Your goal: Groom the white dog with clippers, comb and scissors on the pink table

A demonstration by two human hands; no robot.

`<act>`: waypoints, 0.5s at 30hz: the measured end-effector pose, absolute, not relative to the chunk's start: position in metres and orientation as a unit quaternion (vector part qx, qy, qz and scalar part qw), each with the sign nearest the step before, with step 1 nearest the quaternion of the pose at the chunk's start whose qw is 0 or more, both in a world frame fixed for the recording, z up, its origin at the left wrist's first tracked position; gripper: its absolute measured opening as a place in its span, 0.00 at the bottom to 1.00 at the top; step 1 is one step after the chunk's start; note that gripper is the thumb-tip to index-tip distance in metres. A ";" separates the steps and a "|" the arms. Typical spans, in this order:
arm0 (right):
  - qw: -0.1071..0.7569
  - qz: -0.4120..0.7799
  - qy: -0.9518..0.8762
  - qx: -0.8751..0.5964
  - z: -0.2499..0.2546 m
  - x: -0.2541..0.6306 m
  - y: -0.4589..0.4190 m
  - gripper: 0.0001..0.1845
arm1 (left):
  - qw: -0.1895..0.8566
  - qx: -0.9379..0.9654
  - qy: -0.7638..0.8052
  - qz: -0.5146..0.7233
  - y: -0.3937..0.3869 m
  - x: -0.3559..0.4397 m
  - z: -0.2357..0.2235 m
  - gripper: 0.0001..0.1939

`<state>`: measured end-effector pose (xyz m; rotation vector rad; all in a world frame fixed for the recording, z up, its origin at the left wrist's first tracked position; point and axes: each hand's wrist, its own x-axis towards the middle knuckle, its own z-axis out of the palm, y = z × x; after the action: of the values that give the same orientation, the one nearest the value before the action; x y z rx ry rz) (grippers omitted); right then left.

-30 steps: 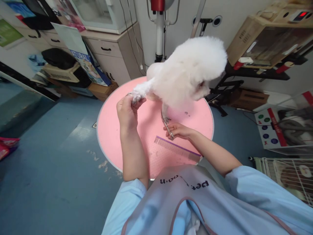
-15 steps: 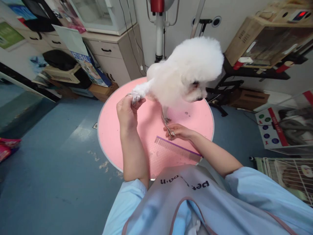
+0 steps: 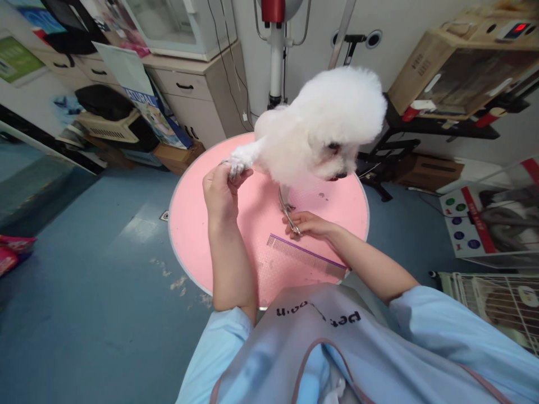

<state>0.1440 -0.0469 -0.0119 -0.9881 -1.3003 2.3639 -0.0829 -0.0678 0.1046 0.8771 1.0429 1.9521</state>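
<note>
A fluffy white dog (image 3: 290, 140) stands on a round pink grooming table (image 3: 193, 224), its head turned to the right. My left hand (image 3: 223, 188) is closed around one of its paws (image 3: 239, 160), which is lifted off the table at the left. Curved scissors (image 3: 287, 212) are held by the handles in my right hand (image 3: 307, 223), low over the table, with the blades pointing up toward the dog's standing leg. Just in front of that hand lies a metal comb with a purple spine (image 3: 307, 252), teeth toward me.
A white post (image 3: 275, 62) rises behind the table. Drawer cabinets (image 3: 189, 95) stand at the back left, and a wooden box with a window (image 3: 455, 73) at the back right. A wire cage (image 3: 501, 303) is at the right. Hair clippings (image 3: 179, 283) lie on the floor.
The dog's head has tipped slightly downward. My hands, the scissors and the comb stay nearly where they were.
</note>
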 end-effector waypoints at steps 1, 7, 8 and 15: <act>0.143 0.812 -0.450 -0.343 -0.012 0.143 -0.047 0.23 | 0.371 0.340 0.410 0.761 -0.068 -0.083 0.105 0.12; 0.147 0.810 -0.457 -0.337 -0.012 0.140 -0.048 0.23 | 0.379 0.336 0.420 0.753 -0.068 -0.082 0.106 0.13; 0.142 0.811 -0.457 -0.337 -0.012 0.141 -0.047 0.23 | 0.380 0.336 0.417 0.754 -0.068 -0.083 0.106 0.13; -0.012 0.850 -0.434 -0.298 -0.012 0.171 -0.040 0.27 | 0.386 0.329 0.411 0.757 -0.068 -0.083 0.106 0.13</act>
<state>0.1708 -0.0405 -0.0123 -0.9428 -1.3756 2.6916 -0.0826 -0.0681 0.1062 0.8390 1.0470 1.9281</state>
